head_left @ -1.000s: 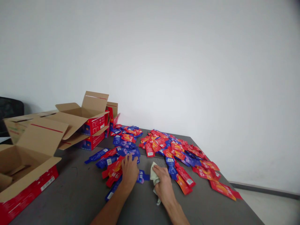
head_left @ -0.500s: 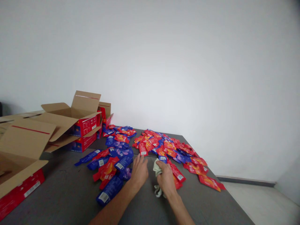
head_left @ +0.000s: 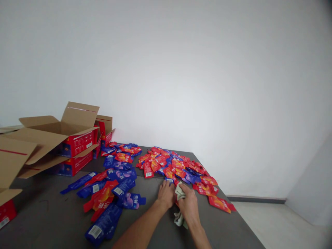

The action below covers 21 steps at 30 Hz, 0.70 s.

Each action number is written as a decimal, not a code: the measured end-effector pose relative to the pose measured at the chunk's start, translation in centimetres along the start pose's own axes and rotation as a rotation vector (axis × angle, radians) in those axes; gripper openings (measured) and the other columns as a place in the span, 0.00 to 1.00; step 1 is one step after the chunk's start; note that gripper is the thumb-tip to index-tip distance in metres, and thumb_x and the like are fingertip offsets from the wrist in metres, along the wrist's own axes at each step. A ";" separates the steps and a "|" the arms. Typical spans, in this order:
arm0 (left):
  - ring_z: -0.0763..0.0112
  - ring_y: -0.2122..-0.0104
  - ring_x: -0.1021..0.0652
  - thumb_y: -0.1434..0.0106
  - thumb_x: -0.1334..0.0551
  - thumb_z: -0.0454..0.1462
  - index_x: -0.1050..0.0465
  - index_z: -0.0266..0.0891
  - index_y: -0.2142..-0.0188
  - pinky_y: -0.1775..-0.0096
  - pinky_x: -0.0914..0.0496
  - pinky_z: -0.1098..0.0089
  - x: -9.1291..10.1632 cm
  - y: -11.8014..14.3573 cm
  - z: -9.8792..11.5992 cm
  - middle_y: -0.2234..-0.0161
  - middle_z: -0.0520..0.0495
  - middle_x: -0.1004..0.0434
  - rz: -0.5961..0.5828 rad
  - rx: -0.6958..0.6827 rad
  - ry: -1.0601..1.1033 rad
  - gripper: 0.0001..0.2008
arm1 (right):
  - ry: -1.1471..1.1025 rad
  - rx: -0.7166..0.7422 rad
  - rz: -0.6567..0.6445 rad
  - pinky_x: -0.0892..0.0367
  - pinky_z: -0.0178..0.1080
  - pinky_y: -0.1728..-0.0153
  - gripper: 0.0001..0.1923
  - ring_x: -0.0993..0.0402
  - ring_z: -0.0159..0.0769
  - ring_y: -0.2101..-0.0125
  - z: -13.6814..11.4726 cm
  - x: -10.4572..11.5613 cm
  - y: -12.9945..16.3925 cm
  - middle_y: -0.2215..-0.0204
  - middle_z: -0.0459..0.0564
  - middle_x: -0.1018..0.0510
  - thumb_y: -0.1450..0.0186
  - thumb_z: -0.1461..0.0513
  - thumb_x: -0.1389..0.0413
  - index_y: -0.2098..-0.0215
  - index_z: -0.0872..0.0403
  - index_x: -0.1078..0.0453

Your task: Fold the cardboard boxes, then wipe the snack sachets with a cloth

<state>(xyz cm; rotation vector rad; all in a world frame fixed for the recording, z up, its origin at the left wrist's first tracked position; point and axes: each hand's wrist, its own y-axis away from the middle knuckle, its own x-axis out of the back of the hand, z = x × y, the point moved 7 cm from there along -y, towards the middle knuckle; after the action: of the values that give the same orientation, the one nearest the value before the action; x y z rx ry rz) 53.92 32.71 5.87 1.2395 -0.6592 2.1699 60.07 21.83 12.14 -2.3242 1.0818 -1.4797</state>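
Observation:
My right hand (head_left: 188, 202) is closed round a pale, crumpled cloth (head_left: 178, 219), which pokes out above and below the fingers. Close beside it, my left hand (head_left: 166, 194) has its fingers curled down at a red pouch (head_left: 176, 199), of which only a strip shows between the hands. A blue pouch (head_left: 169, 180) lies just past my left fingertips. To the left are loose flat blue pouches (head_left: 103, 221) and red pouches (head_left: 103, 197). Beyond my hands spreads a large pile of red and blue pouches (head_left: 168, 162).
Open cardboard boxes (head_left: 81, 141) with red printed sides stand stacked at the left, and another open box (head_left: 7, 212) is cut off by the frame edge. A smaller pouch heap (head_left: 124, 152) lies near the wall (head_left: 181, 86). The dark table (head_left: 220, 228) ends at the right.
My left hand has moved right, from spread fingers over the table to curled fingers beside my right hand. The view has shifted right. The cloth stays in my right hand.

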 end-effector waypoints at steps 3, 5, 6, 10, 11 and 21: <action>0.45 0.45 0.32 0.39 0.44 0.43 0.28 0.36 0.49 0.47 0.38 0.50 1.1 0.7 -0.8 0.47 0.30 0.30 0.071 0.072 -0.030 0.22 | -0.015 0.027 0.013 0.32 0.41 0.49 0.30 0.25 0.44 0.53 0.1 -0.4 0.0 0.52 0.53 0.21 0.49 0.72 0.53 0.52 0.56 0.23; 0.41 0.47 0.31 0.42 0.40 0.45 0.26 0.34 0.52 0.48 0.39 0.47 1.8 1.4 -1.5 0.50 0.28 0.27 0.100 0.076 -0.053 0.23 | -0.032 0.051 0.020 0.31 0.43 0.50 0.31 0.25 0.45 0.54 -0.1 -0.8 0.0 0.53 0.53 0.20 0.51 0.73 0.53 0.52 0.56 0.23; 0.39 0.48 0.31 0.45 0.38 0.45 0.25 0.34 0.54 0.48 0.40 0.46 2.1 1.8 -1.9 0.52 0.27 0.26 0.106 0.063 -0.066 0.22 | -0.041 0.063 0.022 0.31 0.43 0.50 0.32 0.24 0.45 0.54 -0.3 -1.1 -0.1 0.53 0.53 0.20 0.52 0.73 0.53 0.52 0.56 0.24; 0.40 0.47 0.31 0.52 0.35 0.34 0.25 0.37 0.55 0.49 0.39 0.47 2.4 3.4 -3.9 0.54 0.31 0.24 0.070 0.025 -0.031 0.22 | -0.086 0.105 0.019 0.31 0.46 0.50 0.33 0.24 0.46 0.54 -2.1 -2.4 -0.4 0.56 0.54 0.19 0.54 0.74 0.53 0.53 0.54 0.23; 0.41 0.47 0.30 0.54 0.36 0.30 0.27 0.36 0.53 0.49 0.38 0.49 2.5 3.8 -4.5 0.53 0.31 0.24 0.065 0.037 0.000 0.25 | -0.101 0.114 0.018 0.31 0.46 0.50 0.33 0.24 0.46 0.54 -2.7 -2.8 -0.5 0.56 0.54 0.19 0.53 0.74 0.53 0.53 0.54 0.23; 0.64 0.64 0.23 0.55 0.41 0.26 0.30 0.38 0.55 0.66 0.33 0.69 5.8 6.9 -11.2 0.63 0.46 0.22 0.188 0.229 1.192 0.25 | -0.338 0.219 0.015 0.35 0.48 0.44 0.36 0.29 0.43 0.48 -6.4 -5.9 -0.6 0.50 0.55 0.23 0.54 0.75 0.54 0.48 0.55 0.26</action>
<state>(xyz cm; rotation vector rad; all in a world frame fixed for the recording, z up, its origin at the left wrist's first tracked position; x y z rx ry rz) 40.02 36.25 4.86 -0.1817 -0.0014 2.6484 53.53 27.58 11.41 -2.2925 0.8023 -1.0825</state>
